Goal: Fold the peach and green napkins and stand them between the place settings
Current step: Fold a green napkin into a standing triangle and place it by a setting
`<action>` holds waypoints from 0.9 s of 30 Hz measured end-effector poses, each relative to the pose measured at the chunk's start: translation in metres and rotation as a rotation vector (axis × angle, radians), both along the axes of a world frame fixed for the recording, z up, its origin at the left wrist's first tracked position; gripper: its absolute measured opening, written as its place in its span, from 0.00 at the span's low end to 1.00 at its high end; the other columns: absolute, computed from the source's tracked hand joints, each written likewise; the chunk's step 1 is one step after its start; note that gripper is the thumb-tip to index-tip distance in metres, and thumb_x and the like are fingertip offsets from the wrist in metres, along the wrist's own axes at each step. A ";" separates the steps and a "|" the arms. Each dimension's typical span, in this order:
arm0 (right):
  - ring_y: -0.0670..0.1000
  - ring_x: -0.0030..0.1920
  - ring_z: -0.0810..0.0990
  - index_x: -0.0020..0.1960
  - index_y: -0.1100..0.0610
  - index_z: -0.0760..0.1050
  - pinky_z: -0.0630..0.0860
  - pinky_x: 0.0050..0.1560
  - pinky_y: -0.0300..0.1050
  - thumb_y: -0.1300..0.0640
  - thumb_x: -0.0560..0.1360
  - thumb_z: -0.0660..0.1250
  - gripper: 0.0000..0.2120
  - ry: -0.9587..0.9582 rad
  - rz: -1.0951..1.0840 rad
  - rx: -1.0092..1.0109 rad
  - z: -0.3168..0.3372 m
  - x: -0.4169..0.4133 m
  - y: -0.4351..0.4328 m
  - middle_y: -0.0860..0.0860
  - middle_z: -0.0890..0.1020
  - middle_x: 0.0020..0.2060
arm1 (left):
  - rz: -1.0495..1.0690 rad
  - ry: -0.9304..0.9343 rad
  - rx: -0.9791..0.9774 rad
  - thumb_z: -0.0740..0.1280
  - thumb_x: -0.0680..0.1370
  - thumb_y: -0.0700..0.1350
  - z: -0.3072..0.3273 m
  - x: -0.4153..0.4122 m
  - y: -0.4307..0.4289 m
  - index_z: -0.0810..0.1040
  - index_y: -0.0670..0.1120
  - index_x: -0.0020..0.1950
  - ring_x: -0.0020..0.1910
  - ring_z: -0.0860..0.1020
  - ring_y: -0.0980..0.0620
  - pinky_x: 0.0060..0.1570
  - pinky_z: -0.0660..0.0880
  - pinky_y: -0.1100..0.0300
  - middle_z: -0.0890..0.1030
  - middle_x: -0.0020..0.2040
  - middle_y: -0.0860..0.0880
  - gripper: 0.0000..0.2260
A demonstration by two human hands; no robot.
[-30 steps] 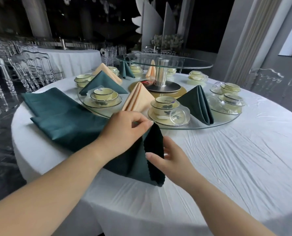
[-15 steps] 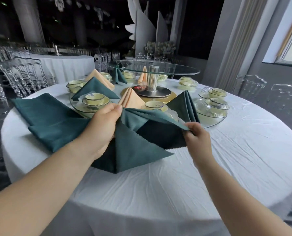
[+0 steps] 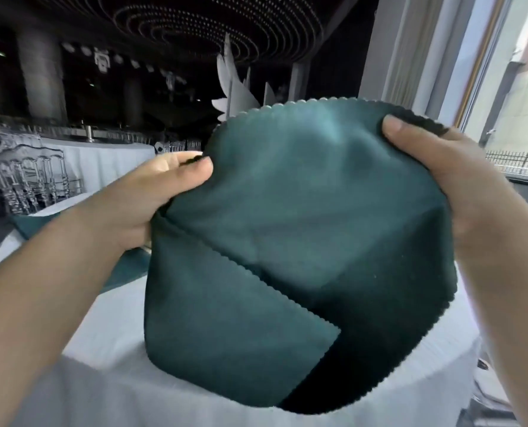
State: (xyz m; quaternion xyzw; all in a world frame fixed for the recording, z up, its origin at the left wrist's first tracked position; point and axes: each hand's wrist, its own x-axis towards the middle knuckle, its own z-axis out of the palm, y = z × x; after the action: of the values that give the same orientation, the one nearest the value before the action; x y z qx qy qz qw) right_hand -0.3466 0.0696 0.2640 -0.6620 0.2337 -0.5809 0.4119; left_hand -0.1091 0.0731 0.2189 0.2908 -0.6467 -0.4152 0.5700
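Observation:
A dark green napkin (image 3: 302, 217) with a scalloped edge hangs spread in the air close to the camera, above the white table (image 3: 108, 331). My left hand (image 3: 151, 198) pinches its upper left corner between thumb and fingers. Gripping the upper right corner is my right hand (image 3: 460, 186), thumb on the front. One lower flap is folded across the front. The cloth hides the place settings, the turntable and the standing napkins. A strip of the other green napkins (image 3: 28, 224) shows on the table at the left.
Behind at the left stand another white-clothed table (image 3: 102, 163) and rows of clear chairs (image 3: 25, 177). White sail-shaped decorations (image 3: 236, 97) rise behind the napkin. A window (image 3: 515, 97) fills the right side.
Both hands have lifted the green napkin off the table and opened it up in front of the camera. The view has tilted upward, and the table settings are now hidden.

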 end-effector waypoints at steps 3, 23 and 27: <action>0.42 0.28 0.80 0.30 0.53 0.82 0.76 0.30 0.32 0.59 0.72 0.65 0.13 0.093 -0.035 -0.048 0.021 -0.004 0.012 0.45 0.82 0.27 | 0.017 -0.064 0.004 0.80 0.41 0.59 0.011 0.012 -0.005 0.85 0.51 0.35 0.33 0.82 0.57 0.29 0.76 0.67 0.84 0.36 0.52 0.25; 0.50 0.44 0.70 0.52 0.62 0.76 0.62 0.40 0.38 0.59 0.76 0.62 0.09 1.009 -0.436 -0.059 -0.100 0.056 -0.174 0.50 0.73 0.38 | 0.512 -0.933 0.373 0.68 0.75 0.48 -0.097 0.038 -0.145 0.69 0.45 0.67 0.65 0.70 0.49 0.62 0.64 0.60 0.72 0.64 0.47 0.22; 0.49 0.44 0.71 0.55 0.60 0.78 0.66 0.38 0.37 0.61 0.76 0.63 0.10 0.868 -0.366 -0.073 -0.119 0.061 -0.199 0.48 0.75 0.41 | 0.543 -0.945 0.206 0.66 0.75 0.53 -0.117 0.013 -0.165 0.57 0.50 0.74 0.72 0.58 0.51 0.68 0.55 0.60 0.59 0.74 0.51 0.31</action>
State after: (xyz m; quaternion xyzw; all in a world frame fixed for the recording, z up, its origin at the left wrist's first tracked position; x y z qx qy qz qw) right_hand -0.2852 -0.1296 0.1451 -0.8055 0.4766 -0.3216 0.1435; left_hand -0.0963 -0.0918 0.1021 0.6559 -0.6898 -0.1390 0.2732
